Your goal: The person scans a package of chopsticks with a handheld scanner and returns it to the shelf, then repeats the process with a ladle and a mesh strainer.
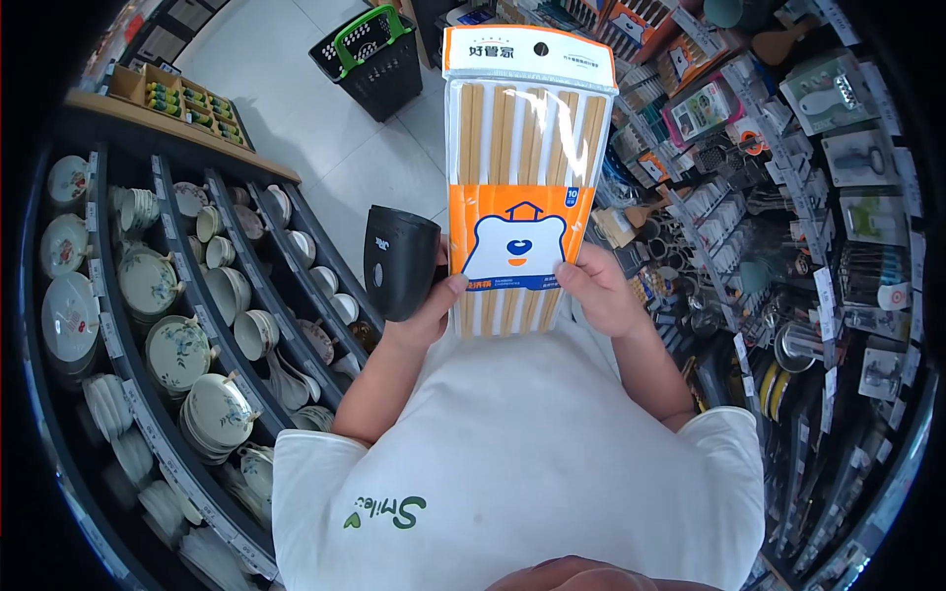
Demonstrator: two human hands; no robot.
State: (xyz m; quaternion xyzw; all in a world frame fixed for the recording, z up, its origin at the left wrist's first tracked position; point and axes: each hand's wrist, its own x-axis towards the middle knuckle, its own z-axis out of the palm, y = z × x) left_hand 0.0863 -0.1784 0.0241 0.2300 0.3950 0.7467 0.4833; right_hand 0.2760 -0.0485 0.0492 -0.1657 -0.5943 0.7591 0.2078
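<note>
A clear plastic pack of wooden chopsticks (527, 128) with an orange band and a white bear face is held upright in front of my chest. My left hand (431, 315) has its thumb on the pack's lower left edge. The same hand also holds a black handheld barcode scanner (401, 258), beside the pack. On the lower right edge, my right hand (603, 293) pinches the pack, its thumb on the front. The fingers behind the pack are hidden.
Shelves on the left carry stacked bowls and plates (179, 353). To the right, a rack of hanging kitchen tools (778, 266) stands close. A black shopping basket (379, 84) with a green handle is on the tiled floor (296, 59) ahead.
</note>
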